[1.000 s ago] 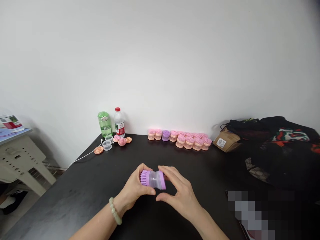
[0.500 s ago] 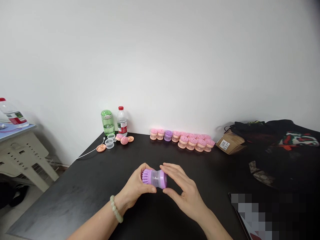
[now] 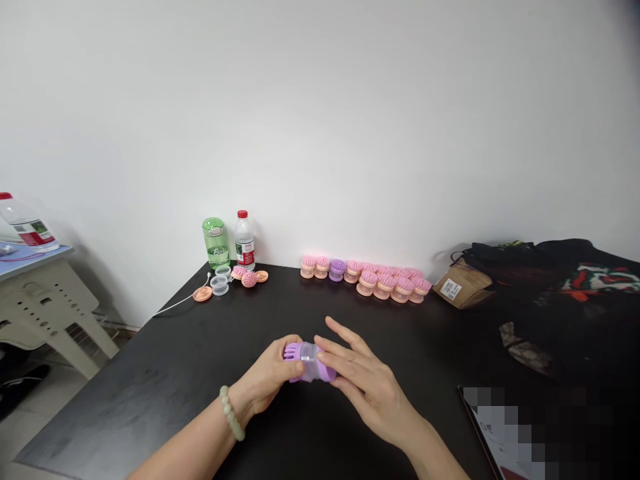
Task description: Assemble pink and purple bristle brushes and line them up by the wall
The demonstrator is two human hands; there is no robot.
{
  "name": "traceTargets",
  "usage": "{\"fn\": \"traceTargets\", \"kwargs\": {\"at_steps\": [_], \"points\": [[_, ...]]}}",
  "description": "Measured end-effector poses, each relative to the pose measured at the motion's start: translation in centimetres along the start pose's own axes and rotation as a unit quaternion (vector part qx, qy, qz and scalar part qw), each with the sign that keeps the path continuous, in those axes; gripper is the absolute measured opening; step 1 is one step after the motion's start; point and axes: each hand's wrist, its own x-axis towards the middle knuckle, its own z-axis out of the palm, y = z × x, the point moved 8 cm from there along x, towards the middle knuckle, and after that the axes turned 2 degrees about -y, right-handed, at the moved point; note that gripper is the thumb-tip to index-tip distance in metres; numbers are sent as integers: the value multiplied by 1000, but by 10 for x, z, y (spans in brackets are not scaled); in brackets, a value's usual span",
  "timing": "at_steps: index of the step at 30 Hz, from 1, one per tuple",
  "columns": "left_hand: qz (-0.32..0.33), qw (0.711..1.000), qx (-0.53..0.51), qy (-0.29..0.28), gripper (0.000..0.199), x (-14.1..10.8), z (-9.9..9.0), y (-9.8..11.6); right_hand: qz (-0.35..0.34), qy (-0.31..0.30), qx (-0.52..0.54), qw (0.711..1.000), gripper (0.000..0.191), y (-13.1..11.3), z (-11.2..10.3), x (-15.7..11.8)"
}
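A purple bristle brush [image 3: 309,362] with a clear middle section lies sideways between my hands, above the black table. My left hand [image 3: 271,375] is closed around its bristled end, thumb along the near side. At the smooth purple base on the other end, my right hand [image 3: 373,385] has its fingers against the cap, with one finger raised off it. Part of the base is hidden behind these fingers. Farther back, a similar purple brush [image 3: 337,269] stands bristles up among several pink brushes [image 3: 401,288] along the wall.
Loose brush parts lie at the back left: clear rings [image 3: 219,285], an orange cap [image 3: 203,294] and pink bristle heads [image 3: 249,279]. Behind them stand a green bottle [image 3: 216,243] and a red-capped water bottle [image 3: 245,241]. A paper bag [image 3: 463,285] and dark cloth [image 3: 540,313] occupy the right.
My right hand's fingers have shifted left over the base of the brush, and one finger has lifted. My left thumb has moved up onto the brush's near side.
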Motion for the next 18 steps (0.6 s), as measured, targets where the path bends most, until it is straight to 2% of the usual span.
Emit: {"fn": "traceTargets", "kwargs": {"at_steps": [7, 11, 15, 18], "points": [[-9, 1000, -8, -25, 63, 0, 5, 2, -4, -9, 7, 1000, 54, -3, 2, 1], [4, 1000, 2, -18, 61, -1, 2, 5, 7, 34, -39, 999, 45, -3, 0, 1], [31, 996, 76, -24, 64, -2, 2, 10, 54, 102, -84, 990, 46, 2, -5, -1], [66, 991, 119, -20, 65, -3, 3, 16, 116, 101, -67, 986, 50, 12, -2, -3]]}}
